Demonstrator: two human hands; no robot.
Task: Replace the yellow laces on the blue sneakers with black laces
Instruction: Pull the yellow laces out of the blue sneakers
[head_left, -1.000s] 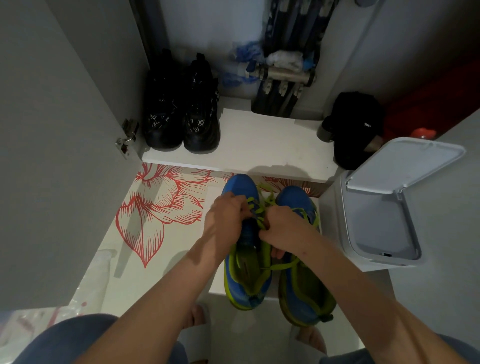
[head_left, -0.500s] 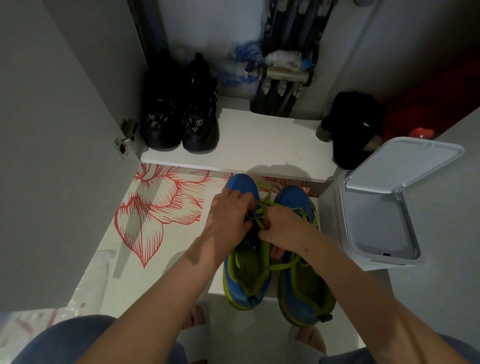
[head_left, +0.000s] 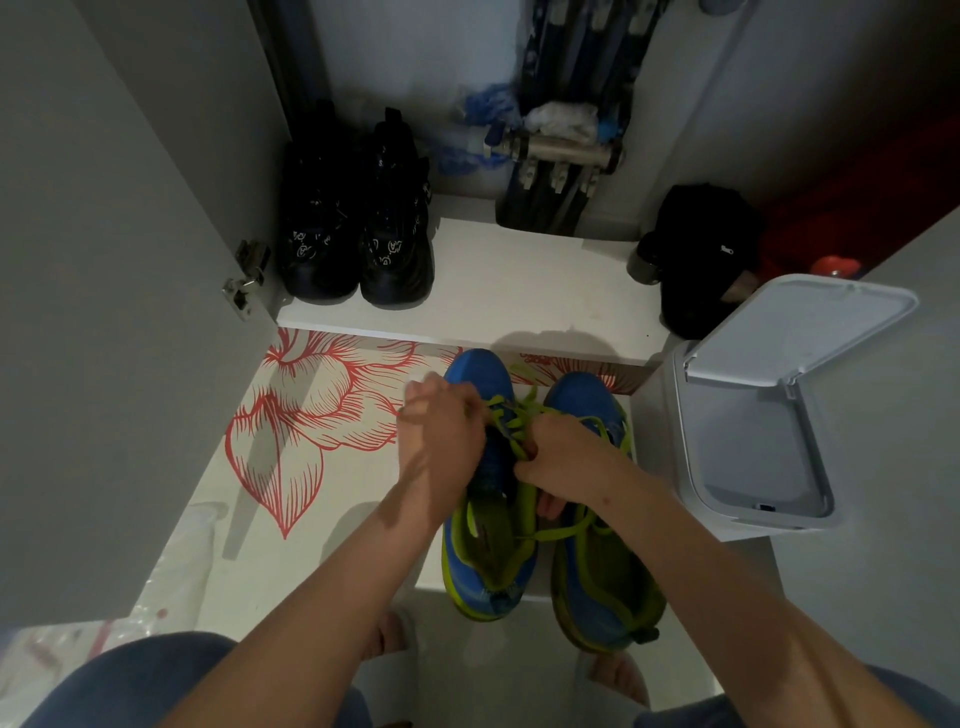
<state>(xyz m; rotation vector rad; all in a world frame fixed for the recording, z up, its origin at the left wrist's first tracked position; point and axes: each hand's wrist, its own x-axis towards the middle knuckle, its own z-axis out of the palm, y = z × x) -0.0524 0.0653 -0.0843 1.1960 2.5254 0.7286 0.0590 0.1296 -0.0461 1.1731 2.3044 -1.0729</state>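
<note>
So the left hand (head_left: 441, 436) has shifted left, curled fingers tugging the yellow-green lace (head_left: 511, 415) of the blue mesh sneaker (head_left: 478, 371) sitting just before the white shelf (head_left: 519, 312); right hand (head_left: 563, 460) pinches that lace too.

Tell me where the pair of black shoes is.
In the head view, the black shoes stand upper left on the white shelf, next to the door hinge and beyond the blue sneakers.

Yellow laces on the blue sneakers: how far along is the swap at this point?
Early. Done: nothing; the left sneaker and right sneaker both carry yellow laces. In hand: left hand and right hand pinch the left sneaker's lace. Left: unlacing both, then relacing both in black.
</note>
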